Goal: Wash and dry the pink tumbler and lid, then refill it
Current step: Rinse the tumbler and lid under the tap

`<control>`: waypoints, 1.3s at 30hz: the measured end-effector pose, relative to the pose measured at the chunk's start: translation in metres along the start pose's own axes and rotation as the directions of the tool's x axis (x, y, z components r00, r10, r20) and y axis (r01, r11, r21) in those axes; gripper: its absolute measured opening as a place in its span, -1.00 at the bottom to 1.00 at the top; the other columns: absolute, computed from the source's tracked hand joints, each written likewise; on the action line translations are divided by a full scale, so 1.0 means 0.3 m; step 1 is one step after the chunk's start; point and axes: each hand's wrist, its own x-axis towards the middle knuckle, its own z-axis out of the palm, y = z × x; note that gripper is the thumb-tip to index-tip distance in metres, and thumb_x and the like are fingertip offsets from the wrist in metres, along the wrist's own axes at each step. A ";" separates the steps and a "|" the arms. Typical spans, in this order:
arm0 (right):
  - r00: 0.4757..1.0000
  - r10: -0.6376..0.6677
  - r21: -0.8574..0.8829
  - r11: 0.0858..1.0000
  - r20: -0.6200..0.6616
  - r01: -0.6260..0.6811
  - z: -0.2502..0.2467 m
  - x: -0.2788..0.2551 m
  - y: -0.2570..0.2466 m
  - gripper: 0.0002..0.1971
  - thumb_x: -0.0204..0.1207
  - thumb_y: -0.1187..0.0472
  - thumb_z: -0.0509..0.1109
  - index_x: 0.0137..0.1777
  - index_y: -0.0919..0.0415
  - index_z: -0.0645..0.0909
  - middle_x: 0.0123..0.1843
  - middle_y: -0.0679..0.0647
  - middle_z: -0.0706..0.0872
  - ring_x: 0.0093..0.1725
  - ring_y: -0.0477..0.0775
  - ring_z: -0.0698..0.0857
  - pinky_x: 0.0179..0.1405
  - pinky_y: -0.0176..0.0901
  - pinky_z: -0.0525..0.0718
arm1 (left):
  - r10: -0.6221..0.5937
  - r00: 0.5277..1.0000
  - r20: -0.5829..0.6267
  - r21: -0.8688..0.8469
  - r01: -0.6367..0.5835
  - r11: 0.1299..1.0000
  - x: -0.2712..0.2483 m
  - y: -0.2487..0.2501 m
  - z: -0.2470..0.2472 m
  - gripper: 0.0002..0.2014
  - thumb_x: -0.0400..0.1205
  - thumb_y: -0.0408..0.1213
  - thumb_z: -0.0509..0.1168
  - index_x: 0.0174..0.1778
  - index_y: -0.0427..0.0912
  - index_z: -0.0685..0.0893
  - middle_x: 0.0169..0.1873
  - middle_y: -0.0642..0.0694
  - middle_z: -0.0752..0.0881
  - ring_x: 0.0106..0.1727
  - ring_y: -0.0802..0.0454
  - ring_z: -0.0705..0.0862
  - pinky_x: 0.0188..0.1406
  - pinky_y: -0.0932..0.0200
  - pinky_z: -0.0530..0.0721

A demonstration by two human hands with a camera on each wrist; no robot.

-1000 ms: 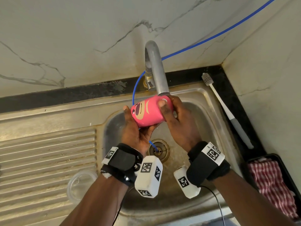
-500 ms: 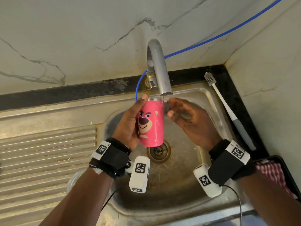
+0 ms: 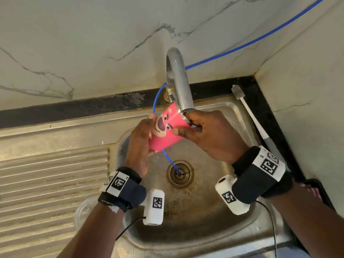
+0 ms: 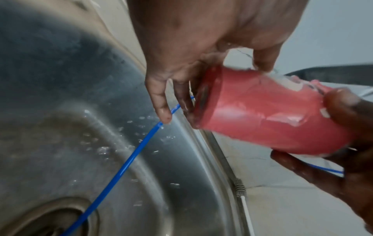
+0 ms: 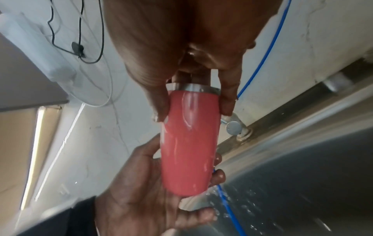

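Observation:
The pink tumbler [image 3: 167,131] with a bear face lies tilted over the sink, its steel-rimmed mouth up against the tap spout [image 3: 187,107]. My left hand [image 3: 147,135] cups its base, fingers curled round the bottom end [image 4: 201,102]. My right hand [image 3: 186,125] grips the mouth end, with the thumb on the pink side and fingers reaching into the opening. In the right wrist view the tumbler [image 5: 189,143] is wet and glossy, with thumb and a finger either side of the rim. A clear round lid [image 3: 82,211] lies on the draining board, partly hidden behind my left forearm.
A steel sink [image 3: 214,229] with a drain [image 3: 180,174] lies below, and a thin blue tube [image 3: 168,159] runs into the drain. A white bottle brush [image 3: 250,118] lies at the back right. A red checked cloth [image 3: 314,190] sits in a black tray, far right. The ribbed draining board [image 3: 52,183] is left.
Half a second ago my left hand alone held the tumbler upright under the tap. Now it is tilted with the mouth to the upper right, and my right hand has taken hold of the mouth end.

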 end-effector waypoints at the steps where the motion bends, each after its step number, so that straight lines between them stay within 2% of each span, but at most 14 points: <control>1: 0.999 0.003 -0.012 1.000 -0.037 -0.003 0.007 -0.001 -0.010 -0.79 0.66 0.03 0.53 0.21 0.07 0.78 -0.05 -0.17 0.84 -0.03 -0.26 0.78 -0.05 -0.43 0.64 | -0.038 0.999 -0.030 -0.053 0.037 0.998 -0.003 -0.011 0.000 -0.48 0.80 0.27 0.23 0.43 -0.05 0.73 0.27 -0.08 0.87 0.30 -0.17 0.85 0.15 -0.24 0.85; 4: 0.996 -0.030 -0.099 0.995 -0.078 0.022 0.035 -0.021 -0.048 -0.93 0.72 0.08 0.46 0.06 0.05 0.70 -0.32 -0.34 0.60 -0.20 -0.57 0.63 -0.21 -0.66 0.46 | -0.069 0.996 -0.052 -0.233 0.055 0.971 0.001 -0.011 0.007 -0.43 0.79 0.22 0.27 0.54 -0.14 0.65 0.27 -0.19 0.86 0.19 -0.14 0.87 0.05 -0.13 0.87; 6: 0.997 -0.068 -0.122 0.991 -0.043 0.063 0.047 -0.034 -0.048 -0.77 0.78 0.03 0.37 0.07 0.20 0.68 -0.35 -0.24 0.59 -0.24 -0.42 0.65 -0.23 -0.59 0.48 | -0.033 0.995 -0.089 -0.238 0.011 0.971 0.024 -0.002 0.008 -0.37 0.76 0.23 0.32 0.51 -0.25 0.64 0.19 -0.25 0.87 0.07 -0.14 0.87 -0.03 -0.09 0.86; 9: 0.978 -0.071 -0.176 0.979 0.197 0.107 0.034 -0.032 -0.014 -0.52 0.74 -0.26 0.24 0.24 0.13 0.73 -0.07 0.05 0.83 -0.12 -0.07 0.78 -0.10 -0.20 0.71 | -0.025 0.995 -0.097 -0.167 0.008 0.986 0.053 0.018 0.000 -0.57 0.78 0.15 0.34 0.20 -0.21 0.74 -0.17 -0.18 0.81 -0.27 -0.06 0.79 -0.35 0.10 0.65; 13: 0.923 -0.245 -0.500 0.784 0.298 0.369 0.021 -0.007 0.028 -0.49 0.59 -0.18 0.53 0.42 0.10 0.73 0.23 0.11 0.86 0.10 0.17 0.84 0.09 -0.17 0.70 | -0.070 0.993 -0.100 -0.144 0.055 0.988 0.076 0.021 0.009 -0.65 0.53 0.14 0.45 -0.01 -0.08 0.80 -0.30 -0.13 0.73 -0.35 -0.08 0.65 -0.37 0.11 0.36; 15: 0.943 -0.151 -0.433 0.859 0.297 0.274 0.038 0.003 0.016 -0.51 0.64 -0.11 0.49 0.48 0.13 0.69 0.30 0.13 0.83 0.20 0.17 0.82 0.16 -0.19 0.71 | -0.039 0.991 -0.132 -0.171 0.016 0.985 0.079 0.017 0.024 -0.70 0.50 0.09 0.44 -0.06 -0.07 0.81 -0.26 -0.17 0.74 -0.33 -0.08 0.66 -0.34 0.10 0.39; 18: 0.945 0.115 -0.094 0.991 0.307 -0.090 0.079 0.002 -0.004 -0.55 0.69 0.09 0.49 0.55 0.15 0.62 0.37 0.04 0.78 0.28 -0.13 0.73 0.10 -0.68 0.54 | 0.053 0.973 -0.223 -0.203 -0.099 0.974 0.066 0.014 0.052 -0.83 0.63 -0.11 0.37 -0.20 -0.08 0.80 -0.37 -0.10 0.75 -0.40 -0.05 0.68 -0.35 0.11 0.43; 21: 0.926 0.171 0.124 0.967 0.336 -0.224 0.078 0.011 -0.025 -0.61 0.68 0.18 0.50 0.50 0.17 0.65 0.27 -0.04 0.81 0.17 -0.29 0.75 0.11 -0.58 0.61 | 0.079 0.962 -0.263 -0.183 -0.130 0.974 0.068 0.007 0.050 -0.74 0.75 -0.30 0.28 -0.25 -0.13 0.74 -0.48 -0.06 0.70 -0.50 -0.01 0.63 -0.40 0.12 0.39; 24: 0.909 0.048 -0.352 0.929 0.413 0.111 0.046 0.023 -0.005 -0.53 0.66 -0.19 0.31 0.39 0.08 0.71 0.29 0.07 0.82 0.24 0.06 0.77 0.23 -0.14 0.69 | -0.022 0.977 -0.212 -0.120 -0.004 0.993 0.068 0.017 0.027 -0.77 0.70 -0.19 0.31 -0.25 -0.09 0.76 -0.47 -0.09 0.68 -0.48 -0.10 0.63 -0.46 0.15 0.32; 27: 0.886 0.036 -0.534 0.809 0.461 0.245 0.027 0.041 -0.012 -0.63 0.67 -0.15 0.27 0.26 0.04 0.73 0.27 0.06 0.81 0.28 0.19 0.72 0.30 0.01 0.64 | -0.120 0.981 -0.155 -0.013 0.120 0.993 0.061 0.025 0.015 -0.73 0.73 -0.09 0.28 -0.11 -0.17 0.79 -0.44 -0.16 0.74 -0.52 -0.16 0.71 -0.63 0.28 0.32; 31: 0.849 0.157 -0.384 0.922 0.505 0.057 0.054 0.060 -0.020 -0.51 0.67 -0.03 0.43 0.58 0.04 0.57 0.50 0.05 0.70 0.43 0.12 0.65 0.44 -0.01 0.62 | -0.087 0.969 -0.231 -0.108 0.063 0.992 0.059 0.010 0.025 -0.78 0.62 -0.08 0.31 -0.10 -0.12 0.79 -0.30 -0.21 0.72 -0.35 -0.19 0.67 -0.47 0.20 0.35; 35: 0.817 0.250 0.085 0.937 0.520 -0.340 0.077 0.044 -0.009 -0.46 0.66 0.30 0.49 0.62 0.20 0.49 0.40 0.01 0.70 0.33 -0.08 0.68 0.33 -0.41 0.65 | -0.022 0.959 -0.283 -0.120 -0.013 0.993 0.063 0.013 0.026 -0.80 0.72 -0.18 0.30 -0.11 -0.11 0.79 -0.34 -0.12 0.76 -0.38 -0.09 0.72 -0.52 0.22 0.38; 37: 0.832 0.194 0.008 0.973 0.519 -0.232 0.067 0.041 -0.006 -0.45 0.69 0.21 0.48 0.65 0.16 0.47 0.48 0.04 0.69 0.36 -0.09 0.66 0.40 -0.35 0.63 | -0.086 0.959 -0.269 -0.068 0.070 0.995 0.062 0.029 0.010 -0.78 0.73 -0.18 0.30 -0.15 -0.14 0.78 -0.36 -0.15 0.75 -0.39 -0.14 0.74 -0.57 0.24 0.37; 39: 0.844 0.091 -0.296 0.952 0.528 0.082 0.052 0.050 0.019 -0.41 0.70 -0.14 0.41 0.67 0.04 0.47 0.57 0.01 0.63 0.46 -0.02 0.62 0.48 -0.21 0.56 | -0.193 0.961 -0.198 -0.009 0.195 0.981 0.055 0.046 -0.005 -0.74 0.75 -0.16 0.25 -0.06 -0.21 0.77 -0.35 -0.24 0.79 -0.45 -0.23 0.75 -0.70 0.29 0.34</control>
